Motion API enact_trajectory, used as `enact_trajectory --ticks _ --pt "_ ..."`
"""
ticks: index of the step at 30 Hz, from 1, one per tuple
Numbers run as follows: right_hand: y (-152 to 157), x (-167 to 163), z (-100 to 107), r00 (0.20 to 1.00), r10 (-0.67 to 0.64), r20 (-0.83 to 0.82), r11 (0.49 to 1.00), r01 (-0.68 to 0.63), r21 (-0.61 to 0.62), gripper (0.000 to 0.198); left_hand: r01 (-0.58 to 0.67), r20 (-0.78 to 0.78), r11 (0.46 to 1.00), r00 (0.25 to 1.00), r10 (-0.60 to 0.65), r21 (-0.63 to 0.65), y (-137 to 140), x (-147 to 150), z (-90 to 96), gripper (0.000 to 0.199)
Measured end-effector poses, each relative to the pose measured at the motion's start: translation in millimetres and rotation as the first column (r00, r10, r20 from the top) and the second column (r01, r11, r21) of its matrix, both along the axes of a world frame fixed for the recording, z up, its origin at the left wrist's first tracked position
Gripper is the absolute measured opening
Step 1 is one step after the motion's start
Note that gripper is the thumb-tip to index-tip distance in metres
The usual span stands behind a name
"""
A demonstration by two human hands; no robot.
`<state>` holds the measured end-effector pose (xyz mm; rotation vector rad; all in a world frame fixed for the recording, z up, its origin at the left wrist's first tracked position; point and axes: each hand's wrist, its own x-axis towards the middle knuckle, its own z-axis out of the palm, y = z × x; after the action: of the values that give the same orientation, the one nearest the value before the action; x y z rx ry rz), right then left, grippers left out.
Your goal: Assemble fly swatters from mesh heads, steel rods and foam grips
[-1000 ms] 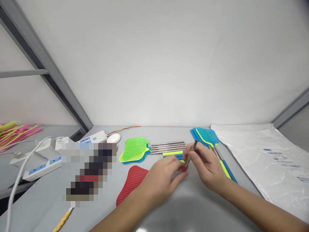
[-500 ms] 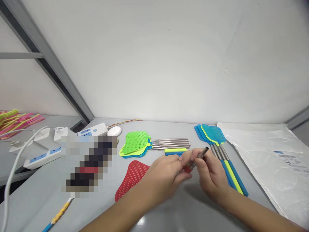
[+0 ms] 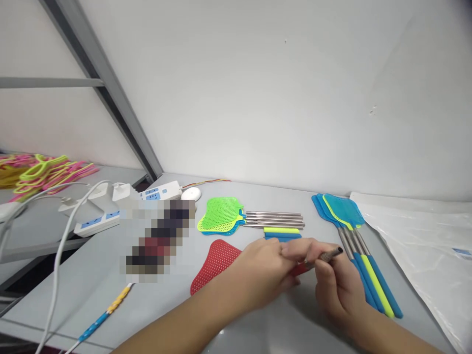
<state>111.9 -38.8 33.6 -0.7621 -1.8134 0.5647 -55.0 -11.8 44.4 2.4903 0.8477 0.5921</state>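
A red perforated fly swatter head (image 3: pixel 217 263) lies partly behind my left forearm. My left hand (image 3: pixel 263 270) is closed around its red neck (image 3: pixel 300 268), whose far part my fingers cover. My right hand (image 3: pixel 339 285) is closed on a thin metal tube (image 3: pixel 332 254), its hollow end pointing up and right. Both hands meet at the joint between neck and tube, so how far one sits inside the other is hidden. Just beyond them lie yellow and blue foam grips (image 3: pixel 282 230). Green, yellow and blue swatters (image 3: pixel 221 215) with slim metal rods (image 3: pixel 275 220) are stacked behind.
Several swatters with blue and yellow handles (image 3: pixel 379 282) lie to the right, beside a white plastic bag (image 3: pixel 416 241). Power strips (image 3: pixel 98 222), a white round device (image 3: pixel 191 194) and a cable (image 3: pixel 57 265) are at left. A pixelated patch covers something there.
My view has swung left, so the table's things sit further right. The metal tube leans over more toward the right. Both hands keep their hold.
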Motion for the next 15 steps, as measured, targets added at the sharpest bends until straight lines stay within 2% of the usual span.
enact_trajectory --ticks 4,7,11,15 --pt "-13.4 -0.3 -1.8 0.998 0.05 0.025 0.999 -0.051 0.012 0.017 -0.023 -0.054 0.997 0.998 0.027 0.073 -0.4 -0.8 -9.0 0.011" --pt "-19.5 2.5 0.6 0.993 -0.05 -0.111 0.998 0.045 -0.052 0.014 -0.001 -0.121 0.988 0.993 0.02 0.155 1.4 -4.2 -12.7 0.017" --pt "-13.7 5.3 18.8 0.873 -0.251 -0.419 0.962 0.176 -0.21 0.014 0.039 -0.187 0.989 0.982 -0.011 0.146 2.4 -5.7 -7.9 0.031" --pt "-0.3 8.4 34.9 0.772 -0.37 -0.518 0.921 0.233 -0.311 0.012 0.046 -0.135 0.998 0.99 -0.04 0.043 0.8 -2.9 3.1 0.04"
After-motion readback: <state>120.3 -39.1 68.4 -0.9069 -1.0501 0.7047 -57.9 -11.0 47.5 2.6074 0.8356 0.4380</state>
